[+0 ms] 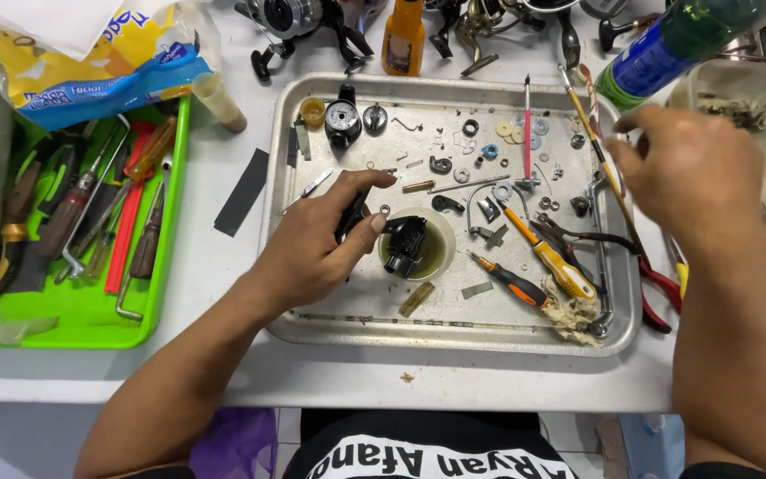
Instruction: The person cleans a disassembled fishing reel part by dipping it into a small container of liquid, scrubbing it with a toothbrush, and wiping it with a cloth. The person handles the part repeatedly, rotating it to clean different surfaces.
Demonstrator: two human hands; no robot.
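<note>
White worktop (223,266), crowded: metal tray (312,341) dead centre, green tool tray (73,315) at 9 o'clock, reel bodies and an orange bottle (402,37) along 12 o'clock.

Your left hand (316,244) sits inside the metal tray's left half, fingers curled, thumb and forefinger pinching a small black part (350,217). Just off its fingertips at 3 o'clock is the small white cup (436,266) of yellowish liquid, with a black reel piece (405,244) standing in it; thumb tip looks touching or nearly touching that piece, can't tell which. The left hand is clearly the nearer one to the cup.

Your right hand (689,173) hovers over the tray's right rim at about 2 o'clock, fingers loosely bent, holding nothing visible. Nearest to it: a thin brush (589,120), long axis running 11 to 5 o'clock, and red-handled pliers (658,284) below.

Open room: bare tray floor at 6 o'clock of the cup. To the cup's right, two screwdrivers (547,262) lie 10 to 4 o'clock, loose washers and springs scattered above. The tray's rim is raised all round.
</note>
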